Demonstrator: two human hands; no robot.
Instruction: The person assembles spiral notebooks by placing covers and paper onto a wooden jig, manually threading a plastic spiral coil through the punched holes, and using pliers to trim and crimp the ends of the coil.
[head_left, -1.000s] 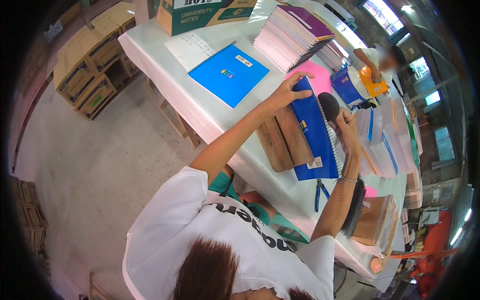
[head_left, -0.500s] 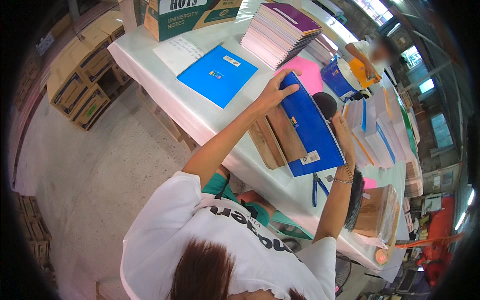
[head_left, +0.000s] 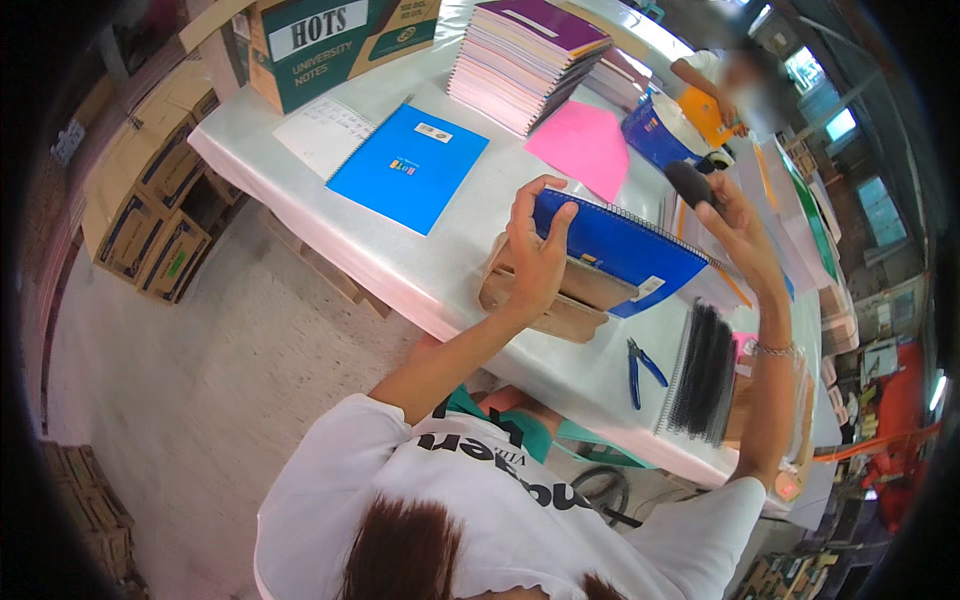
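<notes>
A blue spiral notebook (head_left: 628, 252) stands on its long edge, spiral coil uppermost, against a slotted wooden block (head_left: 565, 318) at the table's near edge. My left hand (head_left: 538, 250) grips its left end, thumb on the near cover and fingers behind. Above the notebook's right end, my right hand (head_left: 742, 228) is closed around a black object with a rounded head (head_left: 688, 184); its exact kind is unclear. Blue-handled pliers (head_left: 640, 372) lie on the table to the right of the block. Beside them is a bundle of black spiral coils (head_left: 700, 375).
A light blue notebook (head_left: 408, 170) lies left beside an open written page (head_left: 325, 133). Behind stand a purple-topped notebook stack (head_left: 525, 70), a pink sheet (head_left: 582, 150) and a green carton (head_left: 345, 45). Another person (head_left: 715, 90) handles something orange across the table. Cartons (head_left: 150, 220) stand on the left floor.
The notebook has swung from a steep slant to nearly level, standing at the wooden block. My right hand has left its end and risen, now with the black object. My left hand keeps its hold.
</notes>
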